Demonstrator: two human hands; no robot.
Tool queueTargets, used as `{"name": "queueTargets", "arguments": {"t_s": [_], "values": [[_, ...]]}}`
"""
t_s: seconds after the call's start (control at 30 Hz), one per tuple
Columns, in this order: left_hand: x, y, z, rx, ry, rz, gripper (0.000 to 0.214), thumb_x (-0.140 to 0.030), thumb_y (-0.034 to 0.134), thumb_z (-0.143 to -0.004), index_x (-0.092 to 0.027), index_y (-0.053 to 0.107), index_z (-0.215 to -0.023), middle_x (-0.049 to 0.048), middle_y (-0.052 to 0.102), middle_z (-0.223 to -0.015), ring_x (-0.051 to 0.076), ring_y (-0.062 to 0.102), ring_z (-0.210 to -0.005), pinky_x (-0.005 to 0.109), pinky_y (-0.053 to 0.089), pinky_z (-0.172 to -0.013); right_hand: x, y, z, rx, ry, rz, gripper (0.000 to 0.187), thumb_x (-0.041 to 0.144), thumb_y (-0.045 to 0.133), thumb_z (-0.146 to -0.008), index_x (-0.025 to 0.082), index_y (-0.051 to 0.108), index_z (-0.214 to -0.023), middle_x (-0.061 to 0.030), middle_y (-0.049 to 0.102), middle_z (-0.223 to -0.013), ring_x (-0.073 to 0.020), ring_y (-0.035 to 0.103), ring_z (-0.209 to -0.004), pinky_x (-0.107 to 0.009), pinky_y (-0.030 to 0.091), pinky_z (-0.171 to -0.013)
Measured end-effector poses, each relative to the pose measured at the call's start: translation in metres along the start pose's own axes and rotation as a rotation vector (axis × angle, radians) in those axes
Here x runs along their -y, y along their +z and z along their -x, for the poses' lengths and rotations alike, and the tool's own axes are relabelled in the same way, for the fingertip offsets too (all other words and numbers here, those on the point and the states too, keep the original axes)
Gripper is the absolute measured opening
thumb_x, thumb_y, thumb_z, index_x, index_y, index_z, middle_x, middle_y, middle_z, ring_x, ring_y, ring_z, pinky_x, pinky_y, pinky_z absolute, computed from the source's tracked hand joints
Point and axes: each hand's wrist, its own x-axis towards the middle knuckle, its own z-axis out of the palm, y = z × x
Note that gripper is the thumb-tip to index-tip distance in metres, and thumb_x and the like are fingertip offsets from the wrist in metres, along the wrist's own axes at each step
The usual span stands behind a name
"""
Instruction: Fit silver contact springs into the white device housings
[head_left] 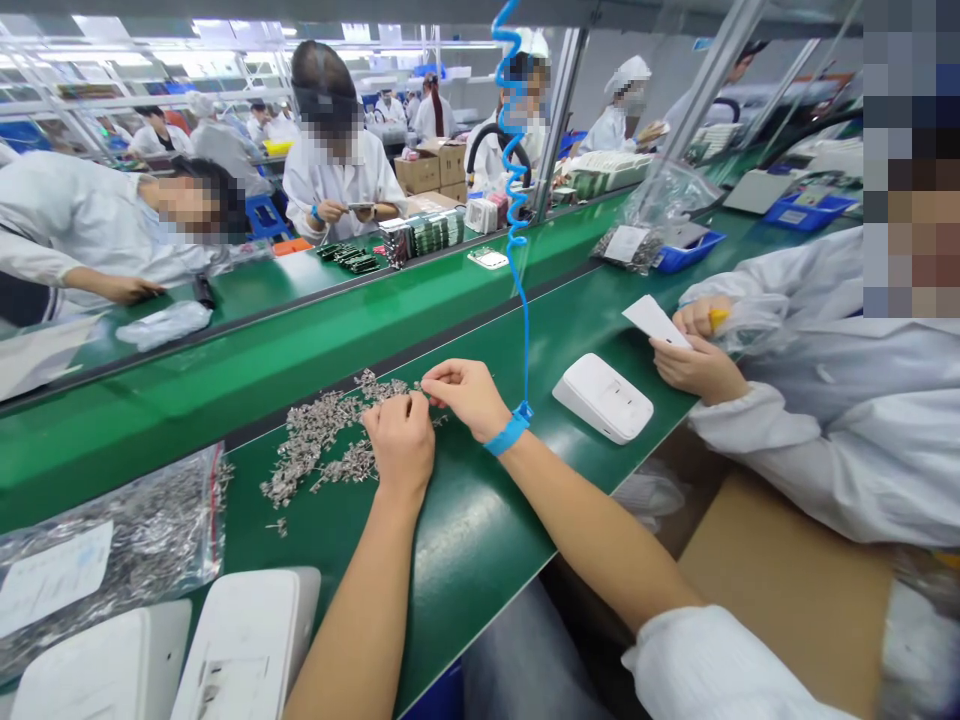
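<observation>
A loose heap of several small silvery metal parts (322, 435) lies on the green bench mat (465, 520). My left hand (401, 440) rests knuckles-up at the heap's right edge, fingers curled under, what they hold hidden. My right hand (465, 392) is just beyond it, thumb and fingers pinched together at the heap's far right tip, on a tiny part I cannot make out. A blue wrist strap (508, 432) circles my right wrist, its coiled blue cord (516, 200) rising upward.
A clear bag of metal parts (112, 545) lies at left, two white plastic housings (240, 640) near the front edge, another white housing (604, 397) to the right. A co-worker's hands (697, 350) hold a white card on my right. A cardboard box (787, 590) stands below the bench. Other workers sit across the conveyor.
</observation>
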Motion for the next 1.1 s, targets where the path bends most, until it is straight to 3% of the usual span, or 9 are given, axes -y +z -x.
{"name": "queueTargets", "arguments": {"t_s": [0.23,0.37,0.53,0.73,0.93,1.1], "values": [[0.001,-0.001,0.002,0.011,-0.006,-0.044,0.025,-0.021,0.043,-0.101,-0.019,0.068,-0.101,0.0094,0.065,-0.086,0.021,0.053,-0.082,0.039,0.029,-0.080,-0.008,0.002,-0.002,0.006,0.065,-0.044,0.013,0.022,0.080,-0.064,0.015,0.069,-0.069,-0.0020,0.065,-0.057,-0.0135,0.059,-0.054,-0.025,0.049,-0.052],[0.001,-0.001,0.001,-0.008,-0.035,0.008,0.028,-0.024,0.042,-0.102,-0.020,0.069,-0.101,0.0093,0.066,-0.086,0.021,0.055,-0.082,0.039,0.029,-0.080,-0.013,-0.005,-0.007,0.120,0.107,-0.088,0.022,0.027,0.084,-0.061,0.014,0.071,-0.073,-0.0012,0.065,-0.058,-0.0123,0.058,-0.056,-0.024,0.047,-0.051],[0.001,0.000,-0.001,-0.036,-0.110,0.071,0.029,-0.024,0.043,-0.102,-0.020,0.070,-0.093,0.0074,0.065,-0.081,0.020,0.057,-0.082,0.038,0.030,-0.080,-0.016,-0.006,-0.010,0.147,-0.016,-0.031,0.025,0.030,0.084,-0.062,0.014,0.069,-0.074,-0.0014,0.067,-0.065,-0.0132,0.061,-0.060,-0.029,0.054,-0.062],[0.004,0.002,0.001,-0.028,-0.066,0.036,0.028,-0.022,0.043,-0.101,-0.019,0.070,-0.094,0.0082,0.067,-0.082,0.020,0.058,-0.082,0.039,0.031,-0.080,-0.016,-0.008,-0.013,0.183,-0.133,0.056,0.020,0.029,0.079,-0.066,0.016,0.068,-0.076,-0.0016,0.068,-0.073,-0.0149,0.063,-0.067,-0.031,0.054,-0.068],[0.009,0.005,0.000,-0.026,-0.118,0.243,0.026,-0.023,0.045,-0.099,-0.019,0.071,-0.095,0.0074,0.072,-0.086,0.019,0.064,-0.084,0.037,0.037,-0.082,-0.018,-0.020,-0.023,0.282,-0.182,0.138,0.022,0.032,0.080,-0.066,0.016,0.070,-0.077,-0.0016,0.069,-0.075,-0.0150,0.061,-0.073,-0.030,0.052,-0.073],[0.010,0.003,-0.006,-0.004,-0.350,0.558,0.021,-0.031,0.054,-0.094,-0.020,0.070,-0.088,0.0031,0.070,-0.082,0.016,0.064,-0.075,0.030,0.047,-0.074,-0.018,-0.024,-0.026,0.327,-0.186,0.174,0.021,0.033,0.079,-0.070,0.016,0.072,-0.080,-0.0031,0.070,-0.080,-0.0165,0.063,-0.077,-0.031,0.052,-0.075]]}}
